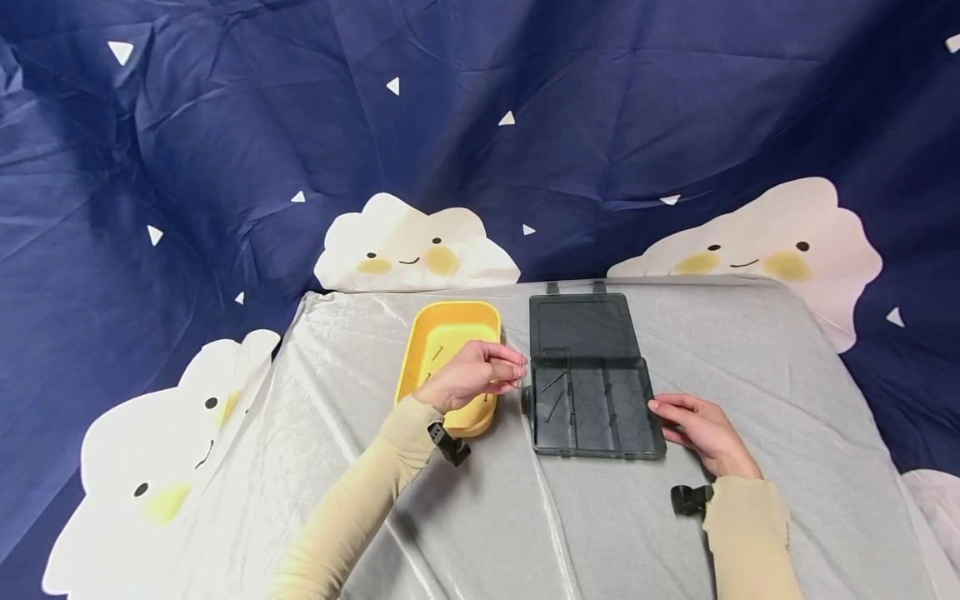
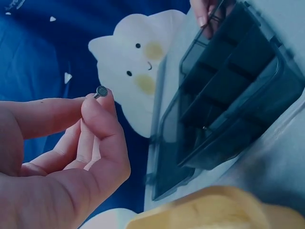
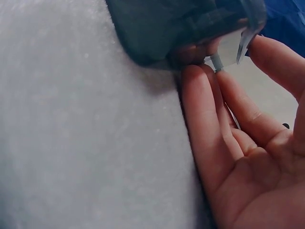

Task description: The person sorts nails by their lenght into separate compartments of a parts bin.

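Note:
My left hand (image 1: 474, 375) pinches a thin metal screw (image 2: 101, 91) between thumb and fingertips, its round head poking out above them. This hand is between a yellow tray (image 1: 407, 367) and a dark see-through organizer box (image 1: 592, 448). The box lies with its lid (image 1: 583, 325) folded back, and dividers split it into three compartments. Two dark screws (image 1: 554, 408) lie in its left compartment. At the box's right side, my right hand (image 1: 708, 433) holds the edge, thumb at the rim and fingers low against the wall (image 3: 190, 47).
Several more screws (image 1: 437, 353) lie in the yellow tray, partly hidden by the left hand. A grey velvety cloth (image 1: 465, 533) covers the table. Behind it hangs a dark blue curtain (image 1: 450, 125) with cloud faces. Each wrist carries a small black camera (image 1: 450, 444).

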{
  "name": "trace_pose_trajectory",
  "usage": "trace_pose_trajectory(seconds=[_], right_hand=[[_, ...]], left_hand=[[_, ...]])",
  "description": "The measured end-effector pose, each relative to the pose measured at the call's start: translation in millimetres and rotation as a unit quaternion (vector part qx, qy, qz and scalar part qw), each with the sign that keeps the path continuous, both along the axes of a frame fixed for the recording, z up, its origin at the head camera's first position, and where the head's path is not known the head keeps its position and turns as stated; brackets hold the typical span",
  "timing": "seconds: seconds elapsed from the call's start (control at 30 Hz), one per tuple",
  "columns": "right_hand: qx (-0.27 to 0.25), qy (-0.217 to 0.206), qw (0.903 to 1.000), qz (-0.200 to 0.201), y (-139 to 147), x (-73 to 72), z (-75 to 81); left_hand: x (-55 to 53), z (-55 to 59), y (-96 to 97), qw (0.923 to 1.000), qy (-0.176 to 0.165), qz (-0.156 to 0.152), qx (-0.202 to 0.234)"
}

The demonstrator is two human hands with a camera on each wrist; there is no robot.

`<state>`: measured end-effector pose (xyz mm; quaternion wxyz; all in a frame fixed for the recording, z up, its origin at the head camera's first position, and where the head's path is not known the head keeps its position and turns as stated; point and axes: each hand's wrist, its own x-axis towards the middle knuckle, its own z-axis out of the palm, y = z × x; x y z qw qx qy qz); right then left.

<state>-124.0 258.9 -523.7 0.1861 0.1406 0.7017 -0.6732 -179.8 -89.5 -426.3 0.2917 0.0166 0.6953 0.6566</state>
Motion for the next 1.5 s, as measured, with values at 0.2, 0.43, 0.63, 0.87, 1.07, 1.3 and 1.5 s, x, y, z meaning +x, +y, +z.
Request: trace_pose_trajectory(seconds=[0.2,0.43,0.63,0.87,1.07,1.3,1.5], right_hand=[[-0.005,0.002,1.0000,0.000,0,0.4,0.5],[-0.004,-0.004,1.0000,0.001,-1,0.4,2.3],[-0.001,-0.004,1.0000,0.001,0,0.2,2.1],[-0.009,0.002,1.0000,0.001,0,0.7,0.9],[-0.008,0.001,1.0000,0.002,0,1.2,2.7],[-0.008,0.000,1.0000,0.002,-1,1.5,2.5],[-0.004,0.002,1.0000,0.000,0,0.1,-0.3]], left_hand=[[3.5,-4.6,8.8,0.9999,0.009,-0.005,-0.004],[9.8,-8.2,18.8,0.9994,0.024,-0.014,-0.020],[15.2,-13.9,26.2,0.9990,0.027,-0.013,-0.034],[22.3,-24.2,32.9,0.9981,0.034,-0.014,-0.049],[25.9,-33.4,37.8,0.9971,0.040,-0.022,-0.061],[30.8,-38.0,41.8,0.9954,0.052,-0.024,-0.077],[33.9,-42.9,43.1,0.9897,0.081,-0.031,-0.114]])
